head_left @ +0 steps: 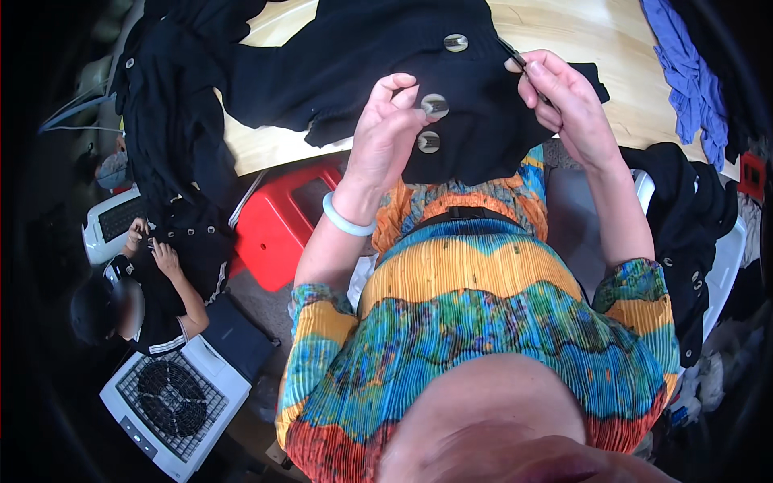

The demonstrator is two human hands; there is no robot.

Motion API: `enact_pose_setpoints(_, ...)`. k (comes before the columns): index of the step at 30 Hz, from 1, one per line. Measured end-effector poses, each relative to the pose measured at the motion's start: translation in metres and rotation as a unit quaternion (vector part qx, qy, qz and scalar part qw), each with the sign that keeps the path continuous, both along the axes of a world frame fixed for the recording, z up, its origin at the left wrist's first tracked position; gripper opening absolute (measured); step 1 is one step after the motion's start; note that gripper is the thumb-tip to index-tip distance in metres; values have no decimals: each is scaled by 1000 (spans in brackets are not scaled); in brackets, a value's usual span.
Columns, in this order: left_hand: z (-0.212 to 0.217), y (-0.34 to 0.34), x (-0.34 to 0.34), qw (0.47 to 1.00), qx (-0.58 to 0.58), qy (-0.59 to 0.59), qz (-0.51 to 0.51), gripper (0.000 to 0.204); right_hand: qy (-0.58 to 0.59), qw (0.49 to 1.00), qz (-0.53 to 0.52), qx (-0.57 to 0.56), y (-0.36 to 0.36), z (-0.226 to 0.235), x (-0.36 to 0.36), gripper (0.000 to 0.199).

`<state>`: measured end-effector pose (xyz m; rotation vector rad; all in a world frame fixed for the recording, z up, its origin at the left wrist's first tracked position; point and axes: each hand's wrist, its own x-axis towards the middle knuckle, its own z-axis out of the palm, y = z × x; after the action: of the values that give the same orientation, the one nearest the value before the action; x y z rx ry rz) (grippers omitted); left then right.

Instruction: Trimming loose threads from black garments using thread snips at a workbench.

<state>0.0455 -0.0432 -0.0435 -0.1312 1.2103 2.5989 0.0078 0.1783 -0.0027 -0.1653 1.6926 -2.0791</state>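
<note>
**Hands on the garment**

Your left hand (388, 121) pinches the dark garment (362, 64) beside the middle button (434, 105). Your right hand (564, 101) grips a thin dark tool (515, 58), fingers pressed together. The garment hangs off the wooden table (588, 32) onto your lap. A red stool (282, 225) stands lower left.

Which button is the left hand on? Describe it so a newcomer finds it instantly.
Start at the wooden table and follow the black garment draped over its near edge. Three pale round buttons run down it; the left hand pinches the middle button, below the top button and above the bottom button.
</note>
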Motion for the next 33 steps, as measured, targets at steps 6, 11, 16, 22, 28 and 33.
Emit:
enact_pose_setpoints(6,-6,-4,-3,999,10,21,-34,36,64,994,-19,91,-3,1,-3,24)
enact_pose_setpoints(11,3,-1,-4,999,14,13,-38,29,197,975,66,75,-16,-8,-10,43)
enact_pose_setpoints(16,10,6,-6,999,34,-3,-18,21,195,975,71,83,-25,-21,-8,49)
enact_pose_setpoints(22,15,5,-8,1000,10,-19,-23,16,96,994,55,25,-24,-29,-14,44)
enact_pose_setpoints(28,15,-1,2,992,-88,-71,-64,23,34,996,-36,80,-15,-10,-24,37)
enact_pose_setpoints(33,30,1,3,991,-73,-38,-104,26,42,982,-167,80,-21,8,-36,29)
